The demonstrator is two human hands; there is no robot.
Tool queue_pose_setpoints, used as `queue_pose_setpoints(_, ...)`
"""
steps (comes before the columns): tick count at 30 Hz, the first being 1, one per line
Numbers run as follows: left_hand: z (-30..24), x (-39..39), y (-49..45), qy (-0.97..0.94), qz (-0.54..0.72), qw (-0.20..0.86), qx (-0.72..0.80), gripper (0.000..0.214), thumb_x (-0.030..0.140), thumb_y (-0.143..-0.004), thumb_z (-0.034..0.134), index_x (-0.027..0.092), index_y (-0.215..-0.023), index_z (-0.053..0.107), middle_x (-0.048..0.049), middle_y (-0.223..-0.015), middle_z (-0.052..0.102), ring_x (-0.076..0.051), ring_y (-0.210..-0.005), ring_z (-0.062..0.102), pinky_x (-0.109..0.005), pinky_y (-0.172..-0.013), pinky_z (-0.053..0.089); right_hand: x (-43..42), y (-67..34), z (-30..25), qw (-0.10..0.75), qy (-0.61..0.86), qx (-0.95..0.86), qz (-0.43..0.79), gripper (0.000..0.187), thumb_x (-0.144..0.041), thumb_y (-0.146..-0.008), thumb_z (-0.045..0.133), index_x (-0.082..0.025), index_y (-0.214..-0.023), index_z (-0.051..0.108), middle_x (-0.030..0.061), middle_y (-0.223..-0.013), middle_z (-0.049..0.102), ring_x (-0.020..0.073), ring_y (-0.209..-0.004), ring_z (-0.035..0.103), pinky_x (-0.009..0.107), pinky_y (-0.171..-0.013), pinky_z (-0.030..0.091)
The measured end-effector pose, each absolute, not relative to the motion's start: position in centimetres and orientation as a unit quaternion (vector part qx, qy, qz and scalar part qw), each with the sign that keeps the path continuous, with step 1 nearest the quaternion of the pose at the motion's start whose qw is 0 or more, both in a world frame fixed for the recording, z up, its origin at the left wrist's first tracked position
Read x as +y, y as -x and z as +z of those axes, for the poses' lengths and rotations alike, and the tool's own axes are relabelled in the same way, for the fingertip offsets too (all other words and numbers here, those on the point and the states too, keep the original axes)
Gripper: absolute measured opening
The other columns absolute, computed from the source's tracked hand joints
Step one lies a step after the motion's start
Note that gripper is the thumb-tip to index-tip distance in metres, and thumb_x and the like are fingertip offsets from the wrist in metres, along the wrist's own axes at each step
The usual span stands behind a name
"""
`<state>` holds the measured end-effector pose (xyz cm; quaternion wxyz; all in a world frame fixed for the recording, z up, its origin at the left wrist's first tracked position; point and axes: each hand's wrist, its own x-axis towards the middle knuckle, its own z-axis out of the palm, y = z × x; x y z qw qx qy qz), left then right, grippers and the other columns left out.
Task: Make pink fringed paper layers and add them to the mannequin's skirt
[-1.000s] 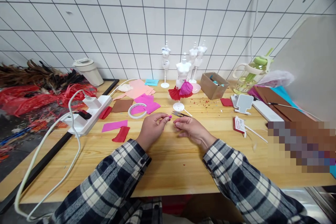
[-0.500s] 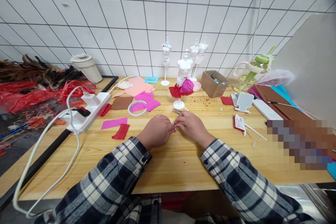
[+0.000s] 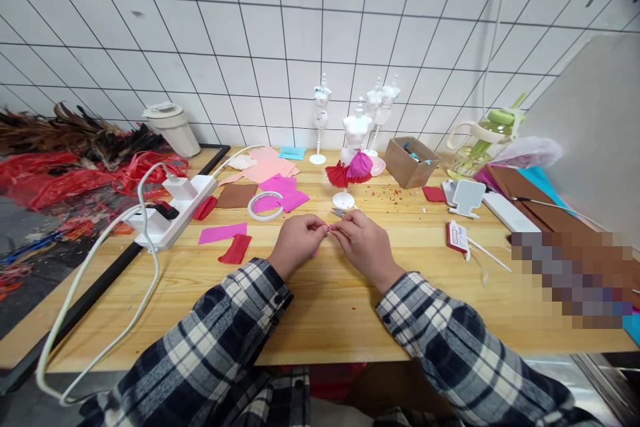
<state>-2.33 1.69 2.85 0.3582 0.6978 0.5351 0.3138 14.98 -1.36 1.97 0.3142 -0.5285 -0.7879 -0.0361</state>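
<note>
My left hand (image 3: 296, 243) and my right hand (image 3: 364, 241) meet fingertip to fingertip over the wooden table (image 3: 310, 307). Both pinch a tiny pink scrap of paper (image 3: 329, 229) between them. Small scissors (image 3: 339, 212) lie just beyond my fingers. Behind them stands a white mannequin figure (image 3: 355, 133) on a round base, wearing a red and magenta paper skirt (image 3: 350, 170). A ring of white tape (image 3: 265, 206) lies on magenta paper (image 3: 285, 195) to the left.
A white power strip (image 3: 170, 213) with a looping cable sits at left, beside pink (image 3: 223, 233) and red paper pieces (image 3: 235, 249). Further mannequins (image 3: 320, 113), a cardboard box (image 3: 411, 161), a bottle (image 3: 483, 137) and paper sheets stand at back and right.
My hands came together from slightly apart and now both pinch the pink scrap. The view shifted a little to the left.
</note>
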Motion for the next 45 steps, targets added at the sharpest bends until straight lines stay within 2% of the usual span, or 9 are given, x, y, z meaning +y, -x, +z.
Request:
queue_pose_setpoints(2, 2.6, 1.8, 2.2, -0.618, 0.367, 0.485, 0.499, 0.027, 0.041, -0.078, 0.063, 0.015, -0.074, 0.069, -0.0004, -0.054, 0.061, -0.013, -0.045, 0.051, -0.026, -0.049, 0.039, -1.5, -14.9, 1.9, 0.348, 0.519, -0.780, -0.039, 0.025, -0.036, -0.096, 0.053, -0.024, -0.097, 0.075, 0.0053, -0.095, 0.067, 0.0142, -0.081, 0.060, 0.024, -0.063, 0.041)
queue_pose_setpoints(5, 2.4, 1.9, 2.1, -0.551, 0.429, 0.572, 0.429, 0.026, 0.039, -0.072, 0.071, 0.013, -0.073, 0.070, -0.0043, -0.070, 0.069, -0.015, -0.062, 0.060, -0.026, -0.061, 0.046, -1.5, -14.8, 1.8, 0.394, 0.507, -0.766, -0.009, 0.023, -0.035, -0.095, 0.055, -0.025, -0.097, 0.076, 0.0056, -0.093, 0.067, 0.0142, -0.080, 0.061, 0.024, -0.066, 0.044)
queue_pose_setpoints(7, 2.4, 2.0, 2.1, -0.555, 0.429, 0.582, 0.411, 0.027, 0.039, -0.072, 0.073, 0.013, -0.075, 0.072, -0.0057, -0.075, 0.070, -0.016, -0.067, 0.061, -0.026, -0.065, 0.047, -1.2, -14.9, 1.8, 0.430, 0.512, -0.743, 0.044, 0.020, -0.033, -0.092, 0.060, -0.024, -0.094, 0.077, 0.0055, -0.091, 0.066, 0.0146, -0.077, 0.061, 0.025, -0.066, 0.046)
queue_pose_setpoints(11, 2.5, 2.1, 2.4, -0.609, 0.382, 0.554, 0.420, 0.033, 0.044, -0.076, 0.071, 0.012, -0.080, 0.073, -0.0012, -0.060, 0.063, -0.011, -0.050, 0.052, -0.025, -0.054, 0.042, -0.5, -15.0, 1.6, 0.478, 0.528, -0.670, 0.208, 0.012, -0.030, -0.082, 0.069, -0.020, -0.082, 0.076, 0.0043, -0.083, 0.066, 0.0131, -0.065, 0.058, 0.026, -0.062, 0.048)
queue_pose_setpoints(20, 2.4, 2.1, 2.7, -0.649, 0.325, 0.555, 0.407, 0.036, 0.048, -0.083, 0.064, 0.013, -0.081, 0.068, 0.0030, -0.058, 0.054, -0.008, -0.045, 0.044, -0.022, -0.046, 0.035, -0.2, -15.1, 2.1, 0.434, 0.530, -0.588, 0.430, 0.023, -0.039, -0.072, 0.070, -0.017, -0.079, 0.069, -0.0005, -0.061, 0.060, 0.0098, -0.047, 0.042, 0.023, -0.044, 0.034)
queue_pose_setpoints(28, 2.2, 2.2, 3.1, -0.609, 0.313, 0.624, 0.377, 0.033, 0.045, -0.080, 0.068, 0.012, -0.077, 0.066, 0.0009, -0.061, 0.059, -0.009, -0.048, 0.048, -0.022, -0.047, 0.034, -0.5, -15.2, 2.8, 0.441, 0.496, -0.577, 0.476, 0.034, -0.041, -0.064, 0.078, -0.017, -0.086, 0.067, -0.0022, -0.071, 0.059, 0.0065, -0.046, 0.044, 0.020, -0.040, 0.035)
queue_pose_setpoints(36, 2.2, 1.8, 2.5, -0.491, 0.343, 0.721, 0.347, 0.029, 0.039, -0.074, 0.074, 0.011, -0.079, 0.068, -0.0040, -0.073, 0.065, -0.010, -0.055, 0.052, -0.022, -0.050, 0.037, -0.2, -15.8, 2.3, 0.472, 0.460, -0.493, 0.568, 0.036, -0.045, -0.067, 0.078, -0.015, -0.086, 0.074, 0.0010, -0.063, 0.062, 0.0105, -0.052, 0.051, 0.022, -0.042, 0.041)
queue_pose_setpoints(42, 2.4, 1.8, 2.5, -0.445, 0.354, 0.753, 0.331, 0.029, 0.035, -0.070, 0.079, 0.010, -0.079, 0.068, -0.0057, -0.074, 0.065, -0.012, -0.067, 0.058, -0.022, -0.060, 0.041, 0.1, -16.1, 2.2, 0.508, 0.470, -0.477, 0.542, 0.049, -0.039, -0.065, 0.080, -0.018, -0.109, 0.072, 0.0004, -0.077, 0.064, 0.0081, -0.051, 0.050, 0.021, -0.040, 0.041)
queue_pose_setpoints(45, 2.6, 1.7, 2.5, -0.445, 0.342, 0.762, 0.323, 0.030, 0.037, -0.069, 0.080, 0.010, -0.078, 0.069, -0.0061, -0.074, 0.066, -0.012, -0.067, 0.057, -0.022, -0.061, 0.041, 0.0, -15.9, 2.2, 0.476, 0.464, -0.489, 0.565, 0.042, -0.042, -0.067, 0.079, -0.016, -0.099, 0.075, 0.0002, -0.069, 0.063, 0.0070, -0.050, 0.046, 0.020, -0.040, 0.036)
